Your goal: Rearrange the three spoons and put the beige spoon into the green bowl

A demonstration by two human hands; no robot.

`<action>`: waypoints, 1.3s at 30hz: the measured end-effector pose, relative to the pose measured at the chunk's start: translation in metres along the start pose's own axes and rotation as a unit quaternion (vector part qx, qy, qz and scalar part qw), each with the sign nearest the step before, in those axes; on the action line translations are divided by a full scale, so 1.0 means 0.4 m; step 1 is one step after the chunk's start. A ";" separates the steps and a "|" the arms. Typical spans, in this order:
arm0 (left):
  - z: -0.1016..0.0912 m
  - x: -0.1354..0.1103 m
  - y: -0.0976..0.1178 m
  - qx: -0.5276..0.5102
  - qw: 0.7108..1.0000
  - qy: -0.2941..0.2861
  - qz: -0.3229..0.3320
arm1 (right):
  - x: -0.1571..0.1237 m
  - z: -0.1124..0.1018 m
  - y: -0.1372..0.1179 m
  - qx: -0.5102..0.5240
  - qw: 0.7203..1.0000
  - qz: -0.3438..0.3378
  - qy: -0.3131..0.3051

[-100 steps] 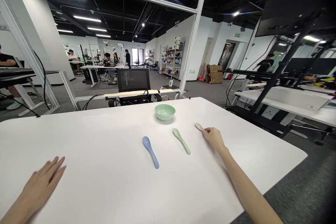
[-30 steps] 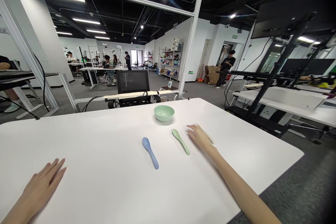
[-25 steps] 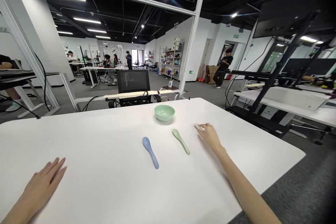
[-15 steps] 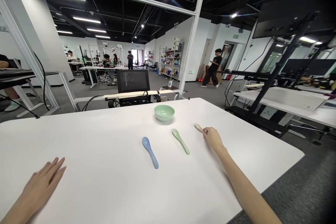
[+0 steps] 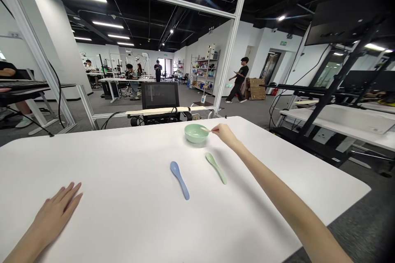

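My right hand (image 5: pixel 224 132) is stretched far across the white table (image 5: pixel 129 213) and is closed on the handle of a beige spoon (image 5: pixel 205 130). The spoon's head hangs over the rim of a mint-green bowl (image 5: pixel 195 134). Nearer to me lie a green spoon (image 5: pixel 216 167) and a blue spoon (image 5: pixel 180 179), side by side on the table. My left hand (image 5: pixel 55 215) rests flat on the near left of the table, fingers stretched out, holding nothing.
A black office chair (image 5: pixel 160 98) and a metal frame post (image 5: pixel 226 55) stand beyond the table's far edge. A black stand with desks (image 5: pixel 336 115) sits to the right. A person (image 5: pixel 238 85) walks in the background; other people sit at desks far left.
My right hand lifted the beige spoon off the table at the right and carried it left and away to the bowl. The left hand and the other two spoons stayed put.
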State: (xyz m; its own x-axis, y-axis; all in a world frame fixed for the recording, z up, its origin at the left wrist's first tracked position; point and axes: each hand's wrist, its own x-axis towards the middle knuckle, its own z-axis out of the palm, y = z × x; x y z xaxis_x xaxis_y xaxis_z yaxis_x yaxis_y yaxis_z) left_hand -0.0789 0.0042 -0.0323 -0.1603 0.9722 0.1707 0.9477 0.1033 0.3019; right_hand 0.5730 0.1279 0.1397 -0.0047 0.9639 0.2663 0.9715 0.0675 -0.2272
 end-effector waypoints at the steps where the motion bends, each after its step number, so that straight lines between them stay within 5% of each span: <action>1: 0.000 0.000 0.000 -0.001 1.000 0.003 0.002 | 0.029 0.002 -0.026 -0.022 1.000 0.001 -0.020; 8: -0.018 -0.012 0.030 0.011 1.000 -0.005 -0.002 | 0.149 0.063 -0.120 -0.081 0.992 0.031 -0.087; 15: -0.028 -0.024 0.051 0.022 1.000 -0.011 -0.010 | 0.167 0.101 -0.134 -0.089 0.988 0.040 -0.120; 21: -0.027 -0.025 0.046 0.014 1.000 -0.003 -0.005 | 0.153 0.073 -0.103 -0.066 0.993 0.019 -0.098; 26: -0.022 -0.022 0.043 0.008 1.000 0.009 0.000 | 0.057 0.039 -0.020 -0.039 0.999 -0.027 -0.003; 30: -0.019 -0.018 0.042 0.013 1.000 0.004 0.001 | -0.086 0.093 0.073 0.032 0.992 -0.081 0.096; 35: -0.020 -0.014 0.036 0.017 1.000 -0.022 -0.002 | -0.242 0.204 0.140 0.076 0.993 -0.071 0.054; 39: -0.013 -0.009 0.023 0.009 1.000 -0.025 -0.009 | -0.286 0.237 0.143 0.081 0.994 -0.071 0.002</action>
State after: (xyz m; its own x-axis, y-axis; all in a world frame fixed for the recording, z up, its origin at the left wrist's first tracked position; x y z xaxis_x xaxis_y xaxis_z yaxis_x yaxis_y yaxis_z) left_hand -0.0712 0.0007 -0.0252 -0.1636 0.9793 0.1192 0.9497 0.1236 0.2877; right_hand 0.6065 0.0458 0.0075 -0.1374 0.9410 0.3093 0.9100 0.2432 -0.3357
